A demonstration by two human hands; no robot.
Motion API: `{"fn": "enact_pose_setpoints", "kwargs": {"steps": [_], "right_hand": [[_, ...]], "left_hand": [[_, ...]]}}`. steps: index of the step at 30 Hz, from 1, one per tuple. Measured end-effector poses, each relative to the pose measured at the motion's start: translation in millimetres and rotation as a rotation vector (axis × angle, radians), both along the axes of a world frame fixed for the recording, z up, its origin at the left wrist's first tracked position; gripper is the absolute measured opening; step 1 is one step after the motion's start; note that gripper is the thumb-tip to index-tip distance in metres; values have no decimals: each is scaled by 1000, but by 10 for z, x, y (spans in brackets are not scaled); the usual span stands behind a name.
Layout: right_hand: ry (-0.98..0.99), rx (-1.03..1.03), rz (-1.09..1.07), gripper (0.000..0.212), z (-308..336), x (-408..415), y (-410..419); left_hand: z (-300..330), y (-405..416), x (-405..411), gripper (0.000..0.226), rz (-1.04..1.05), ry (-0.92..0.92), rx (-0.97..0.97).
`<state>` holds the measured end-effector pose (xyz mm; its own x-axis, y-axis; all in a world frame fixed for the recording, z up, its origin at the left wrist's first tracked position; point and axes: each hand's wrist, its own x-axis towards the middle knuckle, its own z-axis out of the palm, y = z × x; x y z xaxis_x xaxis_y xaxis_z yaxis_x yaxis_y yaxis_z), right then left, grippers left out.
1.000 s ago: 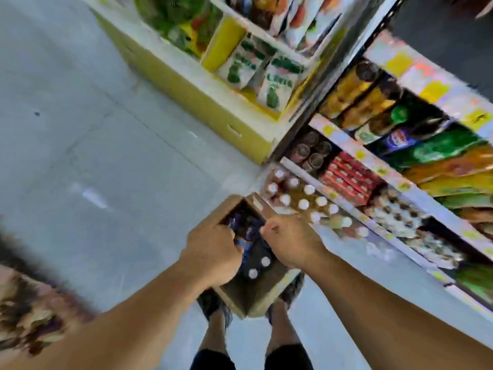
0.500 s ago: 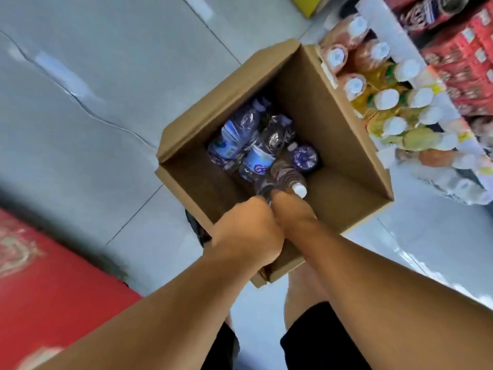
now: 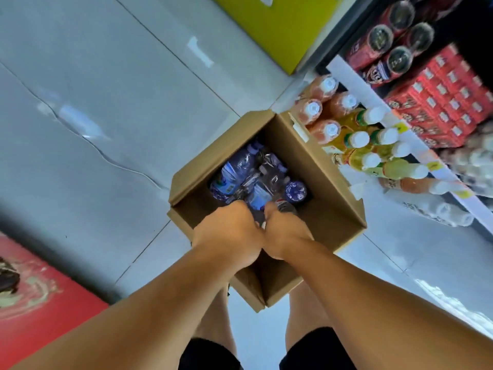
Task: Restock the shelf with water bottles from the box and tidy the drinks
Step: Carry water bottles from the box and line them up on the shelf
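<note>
I see both hands (image 3: 260, 231) curled among clear blue-labelled water bottles (image 3: 240, 174) inside the brown cardboard box (image 3: 330, 188), grip unclear; jumbled bottles may slip.

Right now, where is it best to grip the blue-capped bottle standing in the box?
Probably by the neck under its cap, from straight above. The blue-capped bottle stands upright in the cardboard box, other water bottles crowding one side, so only its top is free.

An open brown cardboard box (image 3: 330, 182) sits on the grey tiled floor (image 3: 106, 102), clear plastic water bottles (image 3: 234, 173) inside (lying jumbled); white-capped juice bottles (image 3: 357, 140) stand just right.
</note>
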<state>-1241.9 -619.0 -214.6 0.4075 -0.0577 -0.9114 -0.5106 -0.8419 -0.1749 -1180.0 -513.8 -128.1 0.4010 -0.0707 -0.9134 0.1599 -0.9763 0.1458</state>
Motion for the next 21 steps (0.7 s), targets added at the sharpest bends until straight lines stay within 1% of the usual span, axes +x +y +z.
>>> {"fn": "enact_pose_setpoints", "kwargs": {"steps": [2, 4, 6, 7, 9, 11, 13, 15, 18, 21], "right_hand": [[-47, 28, 12, 37, 329, 163, -58], [-105, 73, 9, 28, 792, 378, -122], [-197, 113, 7, 26, 1312, 611, -186], [-249, 137, 9, 25, 1555, 727, -212], [-359, 147, 44, 25, 2179, 985, -284], [-457, 128, 114, 30, 2906, 1240, -361], [-553, 121, 177, 26, 3673, 1450, -444], [-630, 116, 208, 18, 4537, 1589, -534], [-765, 63, 260, 18, 5793, 1693, -654], [-930, -9, 260, 17, 7012, 1667, -725]], "left_hand": [[293, 15, 154, 32, -13, -36, -14], [701, 4, 356, 26, -33, -90, -21], [1163, -35, 585, 24, -70, -171, -10], [1370, -57, 680, 27, -87, -200, -12], [1912, -105, 871, 40, -111, -257, -18], [2494, -150, 1041, 53, -161, -329, -21], [3090, -169, 1176, 57, -208, -379, -36], [3715, -167, 1278, 56, -225, -413, -108], [4596, -147, 1372, 50, -212, -449, -301], [5467, -102, 1421, 46, -216, -597, -483]]}}
